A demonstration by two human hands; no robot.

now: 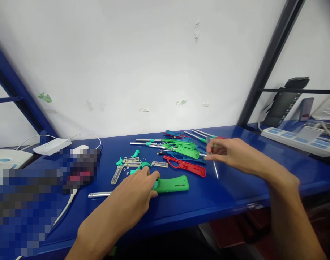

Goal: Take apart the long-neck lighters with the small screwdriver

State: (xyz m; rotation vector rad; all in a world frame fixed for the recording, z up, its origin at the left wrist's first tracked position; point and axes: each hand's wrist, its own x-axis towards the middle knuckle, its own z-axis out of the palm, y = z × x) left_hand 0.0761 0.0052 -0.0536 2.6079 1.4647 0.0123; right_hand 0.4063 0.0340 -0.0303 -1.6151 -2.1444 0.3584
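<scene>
My left hand (pixel 139 187) is closed around a green long-nosed lighter (pixel 172 184) lying near the front of the table. Its metal tube (pixel 99 194) sticks out to the left, and the hand hides its middle. My right hand (pixel 224 151) pinches a thin screwdriver (pixel 215 169) whose metal shaft points down towards the table; the fingers cover most of its clear handle. Beyond my left hand lie clear fuel tanks (pixel 116 174) and teal triggers (pixel 135 154). Between the hands are a red lighter shell (pixel 185 166) and a green lighter shell (pixel 181 150).
More lighter parts with metal tubes (pixel 198 136) lie at the back of the blue table (pixel 235 187). A white power strip (pixel 303 141) stands at the right. To the left are a white box (pixel 52 146) with cables and a blurred-out area. A white wall (pixel 143 65) rises behind.
</scene>
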